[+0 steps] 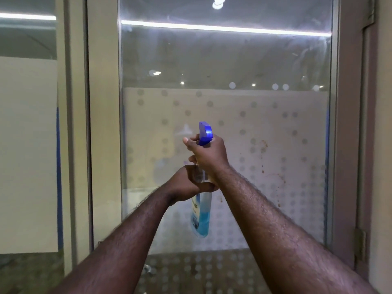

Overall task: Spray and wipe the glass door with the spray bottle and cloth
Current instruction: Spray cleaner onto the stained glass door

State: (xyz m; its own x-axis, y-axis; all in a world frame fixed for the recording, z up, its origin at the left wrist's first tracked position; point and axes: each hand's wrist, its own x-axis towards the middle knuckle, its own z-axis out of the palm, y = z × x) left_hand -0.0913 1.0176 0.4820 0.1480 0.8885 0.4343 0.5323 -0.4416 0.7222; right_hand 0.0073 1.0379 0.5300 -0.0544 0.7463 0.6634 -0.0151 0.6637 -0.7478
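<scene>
The glass door (265, 66) fills the middle of the view, clear above and frosted with dots from mid-height down. Brown drips and smears (264, 154) mark the frosted part to the right of my hands. A clear spray bottle (201, 217) with blue liquid and a blue trigger head is held upright in front of the glass. My right hand (209, 154) is closed around its neck just below the blue head. My left hand (191, 183) grips the bottle's body lower down. No cloth is in sight.
A beige door frame (104, 124) stands on the left, with another glass panel (27, 134) beyond it. A brownish frame with hinges (360, 245) runs down the right side. Ceiling lights reflect in the upper glass.
</scene>
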